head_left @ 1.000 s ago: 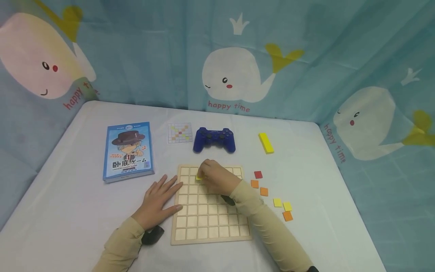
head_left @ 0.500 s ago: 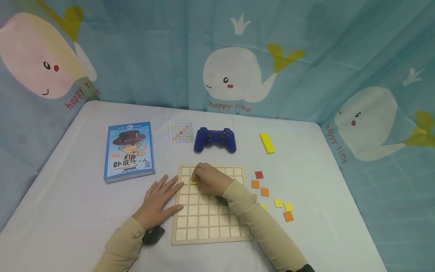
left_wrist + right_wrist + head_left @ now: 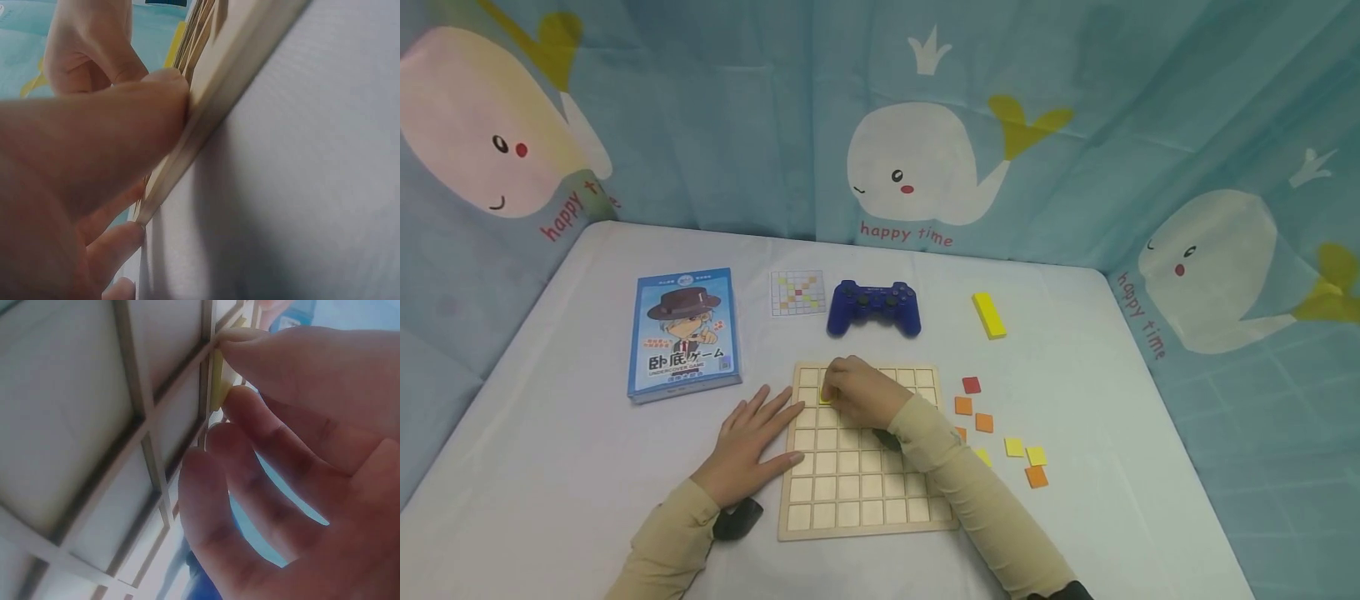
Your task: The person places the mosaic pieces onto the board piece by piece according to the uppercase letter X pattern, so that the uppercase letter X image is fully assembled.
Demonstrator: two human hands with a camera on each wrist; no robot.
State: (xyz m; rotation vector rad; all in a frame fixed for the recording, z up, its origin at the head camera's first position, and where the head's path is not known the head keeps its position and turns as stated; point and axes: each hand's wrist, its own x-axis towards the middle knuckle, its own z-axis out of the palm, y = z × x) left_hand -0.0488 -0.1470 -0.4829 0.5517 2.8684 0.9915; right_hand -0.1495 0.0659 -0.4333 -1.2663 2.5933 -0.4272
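Note:
A wooden grid board (image 3: pixel 837 489) lies on the white table. My right hand (image 3: pixel 867 395) is over its upper left part and pinches a yellow square tile (image 3: pixel 825 397) at a cell in the second row from the back. In the right wrist view the thumb and forefinger hold this yellow tile (image 3: pixel 217 380) against the grid, the other fingers bent close to the board. My left hand (image 3: pixel 747 452) lies spread at the board's left side, fingertips and thumb touching the rim. The left wrist view shows the left thumb (image 3: pixel 137 119) on that wooden edge.
Right of the board lie a red tile (image 3: pixel 972 385) and several orange and yellow tiles (image 3: pixel 1014 447), some partly behind the right forearm. Behind it are a blue game controller (image 3: pixel 874 308), a pattern card (image 3: pixel 797 293), a yellow block (image 3: pixel 988 316) and a blue box (image 3: pixel 685 333).
My right hand has shifted a little left over the board with the yellow tile, uncovering more tiles beside the forearm. The left hand has stayed in place.

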